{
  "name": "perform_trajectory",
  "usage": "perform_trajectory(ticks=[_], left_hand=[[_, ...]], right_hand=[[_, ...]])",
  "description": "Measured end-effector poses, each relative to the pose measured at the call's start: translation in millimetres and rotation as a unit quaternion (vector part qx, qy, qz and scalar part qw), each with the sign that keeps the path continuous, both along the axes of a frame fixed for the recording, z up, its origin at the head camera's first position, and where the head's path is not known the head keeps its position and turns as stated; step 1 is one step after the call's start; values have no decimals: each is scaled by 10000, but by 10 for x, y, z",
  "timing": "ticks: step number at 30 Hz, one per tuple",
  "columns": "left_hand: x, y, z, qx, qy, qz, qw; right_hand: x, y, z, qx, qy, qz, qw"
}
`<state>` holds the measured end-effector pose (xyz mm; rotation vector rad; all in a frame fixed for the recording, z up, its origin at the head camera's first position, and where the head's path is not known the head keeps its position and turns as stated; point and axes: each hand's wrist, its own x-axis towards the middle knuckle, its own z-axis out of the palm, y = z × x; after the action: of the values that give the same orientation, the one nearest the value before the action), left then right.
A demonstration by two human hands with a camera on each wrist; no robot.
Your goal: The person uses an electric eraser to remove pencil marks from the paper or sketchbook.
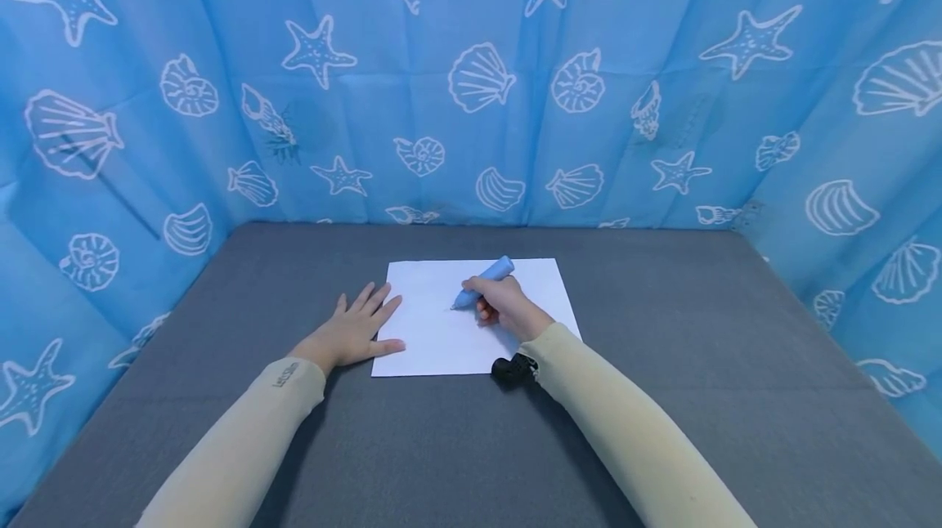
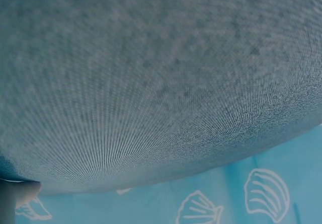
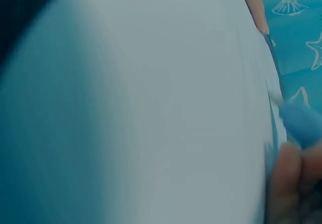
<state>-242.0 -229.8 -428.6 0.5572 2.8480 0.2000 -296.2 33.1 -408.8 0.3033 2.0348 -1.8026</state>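
Observation:
A white sheet of paper (image 1: 430, 352) lies flat on the grey table. My left hand (image 1: 352, 335) has its fingers spread, with fingertips and thumb reaching over the sheet's left edge. A thick blue pen (image 1: 497, 269) is pinched in my right hand (image 1: 508, 304), tilted with its narrow tip down at the middle of the paper. Very faint marks show beside the tip. Blurred in the right wrist view are the pen (image 3: 301, 122) and the fingers (image 3: 286, 176) around it. Only a fingertip (image 2: 25, 193) of the left hand shows in the left wrist view.
Grey fabric covers the table (image 1: 684, 348). A blue curtain (image 1: 441, 21) with white shells and starfish encloses the back and sides. Under the right cuff sits a black wrist device (image 1: 511, 371), close to the paper's lower edge.

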Motion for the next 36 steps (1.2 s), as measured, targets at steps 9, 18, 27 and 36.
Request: perform_trajectory(ticks=[9,18,27,36], left_hand=[[-5,6,1,-7,23,9,10000],[-18,11,-5,16,15,14,10000],[-26,-2,-41,60,-33,-17,10000],[-25,-12,-42,77,32,-25,10000]], right_hand=[[-3,-4,4,101,42,61,9999],[-15,20,16,-2,-60,159,9999],[-6,39,30,-688,-499,413,9955],[-35,-22,18,-502,-610,185,9967]])
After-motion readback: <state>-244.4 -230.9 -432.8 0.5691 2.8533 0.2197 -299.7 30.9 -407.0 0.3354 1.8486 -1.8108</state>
